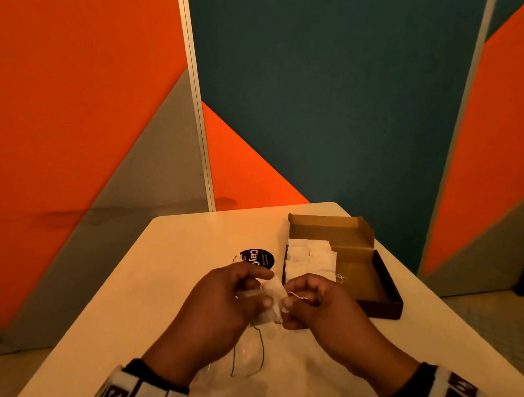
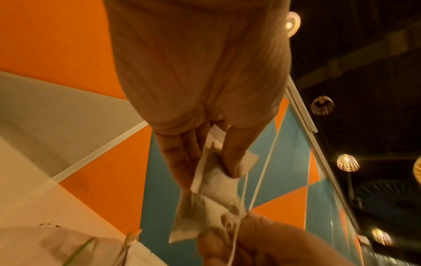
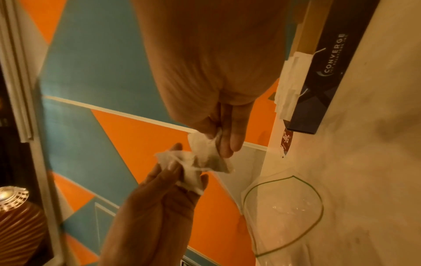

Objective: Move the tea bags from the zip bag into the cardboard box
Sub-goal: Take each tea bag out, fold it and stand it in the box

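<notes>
Hands: left hand (image 1: 220,302) and right hand (image 1: 316,304) pinch joined tea bags (image 2: 205,203), long axis running between them.
Box: cardboard box (image 1: 387,283) open (lettering only in right-wrist view).

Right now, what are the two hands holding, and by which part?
Joined tea bags, stretched between both hands above the table. The left hand pinches the sachet's edge between thumb and fingers; the right hand pinches the opposite end, by the string.
</notes>
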Demonstrator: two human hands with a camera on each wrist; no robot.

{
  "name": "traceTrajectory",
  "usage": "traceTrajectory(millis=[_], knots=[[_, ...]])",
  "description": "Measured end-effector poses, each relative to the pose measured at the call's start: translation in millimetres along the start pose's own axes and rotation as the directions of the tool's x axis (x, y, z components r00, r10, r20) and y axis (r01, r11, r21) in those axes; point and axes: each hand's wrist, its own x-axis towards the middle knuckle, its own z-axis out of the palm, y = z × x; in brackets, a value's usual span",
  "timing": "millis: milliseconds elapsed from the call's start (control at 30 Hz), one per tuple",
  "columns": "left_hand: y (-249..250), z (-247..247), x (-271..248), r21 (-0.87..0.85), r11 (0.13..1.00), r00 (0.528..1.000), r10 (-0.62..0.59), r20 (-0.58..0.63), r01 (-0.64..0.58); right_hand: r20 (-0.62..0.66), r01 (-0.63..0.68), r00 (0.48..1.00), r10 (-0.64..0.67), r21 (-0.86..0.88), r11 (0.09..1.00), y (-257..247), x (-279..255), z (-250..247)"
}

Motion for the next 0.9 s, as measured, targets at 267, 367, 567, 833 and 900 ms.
traceTrajectory(millis=[267,367,567,833,900], knots=[[-4,2,10,0.178,0.983,0.999,-0.039,0.011,0.037,0.023,0.078,0.997,-0.076,-0.086,0.993,-6,-6,-1],[-6,-2,9,0.236,0.972,1.0,-0.021,-0.01,0.023,0.023,0.081,0.997,-0.08,-0.057,0.995,-8,-6,-3],[-11,-12,8,0.099,0.993,0.996,-0.076,0.052,0.07,0.004,0.081,0.997,-0.081,-0.02,0.997,-11,-7,-16],[-18,-34,4,0.145,0.985,0.994,-0.104,0.038,0.097,-0.168,0.011,0.986,-0.012,-0.006,1.0,-3,3,-47],[-17,-38,3,0.196,0.976,0.993,-0.105,0.05,0.093,-0.194,-0.011,0.981,0.011,-0.001,1.0,-1,5,-53]])
